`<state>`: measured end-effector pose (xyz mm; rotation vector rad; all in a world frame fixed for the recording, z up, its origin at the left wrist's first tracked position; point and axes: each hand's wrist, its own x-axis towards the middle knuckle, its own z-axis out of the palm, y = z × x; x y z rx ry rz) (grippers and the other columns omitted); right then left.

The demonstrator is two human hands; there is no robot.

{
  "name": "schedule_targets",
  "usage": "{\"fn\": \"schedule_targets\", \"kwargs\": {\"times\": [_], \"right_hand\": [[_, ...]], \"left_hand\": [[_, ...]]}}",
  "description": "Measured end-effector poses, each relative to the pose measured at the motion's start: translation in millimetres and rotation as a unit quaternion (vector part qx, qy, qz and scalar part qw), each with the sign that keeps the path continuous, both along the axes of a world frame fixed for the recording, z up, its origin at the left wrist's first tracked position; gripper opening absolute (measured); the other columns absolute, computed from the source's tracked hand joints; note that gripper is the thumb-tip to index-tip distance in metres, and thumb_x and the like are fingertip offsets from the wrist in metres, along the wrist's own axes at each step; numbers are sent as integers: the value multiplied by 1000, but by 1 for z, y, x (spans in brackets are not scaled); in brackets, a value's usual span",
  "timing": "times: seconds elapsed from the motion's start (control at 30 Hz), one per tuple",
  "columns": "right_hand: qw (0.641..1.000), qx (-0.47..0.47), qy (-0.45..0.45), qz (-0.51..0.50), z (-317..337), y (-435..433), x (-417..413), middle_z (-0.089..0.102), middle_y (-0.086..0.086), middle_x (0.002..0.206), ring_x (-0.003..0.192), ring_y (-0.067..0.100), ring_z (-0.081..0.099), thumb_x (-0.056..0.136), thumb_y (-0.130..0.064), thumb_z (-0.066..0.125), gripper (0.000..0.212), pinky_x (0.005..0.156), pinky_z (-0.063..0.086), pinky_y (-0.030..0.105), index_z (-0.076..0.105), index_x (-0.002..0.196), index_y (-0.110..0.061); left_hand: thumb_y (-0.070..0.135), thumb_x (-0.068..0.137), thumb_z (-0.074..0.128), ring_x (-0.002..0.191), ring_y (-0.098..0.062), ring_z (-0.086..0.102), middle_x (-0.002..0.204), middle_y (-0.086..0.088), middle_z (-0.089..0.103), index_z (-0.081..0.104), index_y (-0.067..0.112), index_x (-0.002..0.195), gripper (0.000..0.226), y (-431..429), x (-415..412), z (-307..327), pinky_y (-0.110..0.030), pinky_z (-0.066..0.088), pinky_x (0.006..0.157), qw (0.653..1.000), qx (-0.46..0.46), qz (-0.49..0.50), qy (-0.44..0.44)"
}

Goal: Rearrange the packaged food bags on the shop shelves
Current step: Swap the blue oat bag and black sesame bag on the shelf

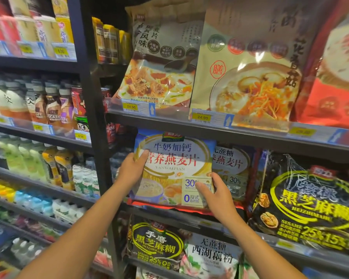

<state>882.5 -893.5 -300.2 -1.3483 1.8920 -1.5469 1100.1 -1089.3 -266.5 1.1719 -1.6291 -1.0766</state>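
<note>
Two bays of dark metal shelving (93, 117) fill the view. The left bay carries rows of drink bottles (52, 109), and the right bay carries food bags on three shelves.

On the top shelf of the right bay, a beige mushroom bag (248, 77) stands at the middle of the front edge. A smaller beige bag (161, 63) leans just beside it toward the left end, and a red bag (334, 93) stands at the right end.

On the middle shelf a large black sesame bag (308, 202) takes up the right end, its lower part covering the front edge. At the left end of that shelf stands the blue-and-white oat bag (173, 158), upright and face out, its bottom at the front edge. Whether it rests on the shelf or is lifted cannot be told. A second oat bag (232, 164) stands just behind and to the right of it, partly covered.

On the bottom shelf a small black bag (155, 246) sits at the left end, with a white bag (212, 256) touching its right side.

The left hand (132, 168) grips the blue-and-white oat bag's left edge, thumb laid on the front. The right hand (216, 196) grips its lower right corner, thumb on the front and fingers behind.

Yellow price tags (131, 107) sit on the top shelf's front edge.
</note>
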Motion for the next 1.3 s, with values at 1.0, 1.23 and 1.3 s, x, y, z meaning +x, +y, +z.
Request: {"fn": "schedule_targets", "kwargs": {"times": [1.0,1.23,1.3], "right_hand": [[981,107,-140,78,-88,198,38,73,-21,112,107,-11,65,97,-26,70,26,79,53,10,62,121,-30],[986,102,-120,45,-94,187,40,74,-18,116,111,-1,67,95,-33,71,31,98,57,32,64,125,-30],[989,93,-107,29,-91,180,38,74,-19,116,110,0,68,97,-30,70,29,95,57,28,65,125,-28]], "left_hand": [[67,86,66,91,-17,76,104,0,77,66,19,116,56,227,67,-105,-42,63,74,997,50,40,33],[37,97,67,97,-21,77,105,2,79,66,22,116,24,213,64,-98,-43,63,81,994,71,-30,73],[29,95,71,95,-19,77,106,2,80,65,22,117,24,201,62,-92,-36,64,76,991,78,-81,74]]}}
